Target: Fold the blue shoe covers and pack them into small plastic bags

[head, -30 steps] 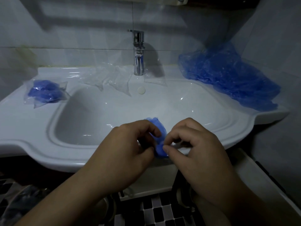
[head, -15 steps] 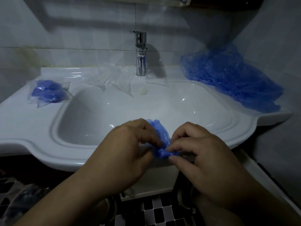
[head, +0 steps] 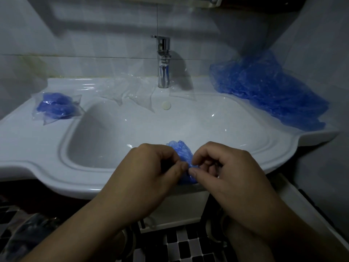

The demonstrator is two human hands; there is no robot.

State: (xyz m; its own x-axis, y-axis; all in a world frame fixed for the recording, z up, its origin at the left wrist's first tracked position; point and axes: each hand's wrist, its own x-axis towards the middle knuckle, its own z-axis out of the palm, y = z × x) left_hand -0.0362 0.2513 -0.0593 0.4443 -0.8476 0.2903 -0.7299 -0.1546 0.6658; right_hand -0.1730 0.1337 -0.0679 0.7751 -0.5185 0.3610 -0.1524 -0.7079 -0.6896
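Dim, pale-tiled bathroom walls (head: 94, 44) back a broad white washbasin (head: 34, 148) that fills the middle of the frame and serves as the work surface. Black-and-white checked floor tiles (head: 181, 248) show along the bottom edge. At the upper right, a large heap of loose blue shoe covers (head: 264, 91) lies on the basin's ledge against the wall, so most of the job looks undone. Low in the centre, over the basin's front rim, the left hand (head: 149, 173) and right hand (head: 228, 173) meet, each pinching one crumpled shoe cover (head: 181, 154) between thumb and curled fingers. It appears to be mid-fold and is not yet bagged. Behind the bowl, left of centre, several empty clear plastic bags (head: 130, 91) lie flat on the ledge. At the left of the frame, one filled bag (head: 56, 106) holds blue covers, the only finished pack in view. A chrome tap (head: 164, 63) stands at top centre, with a small round overflow cap (head: 166, 105) just below it.
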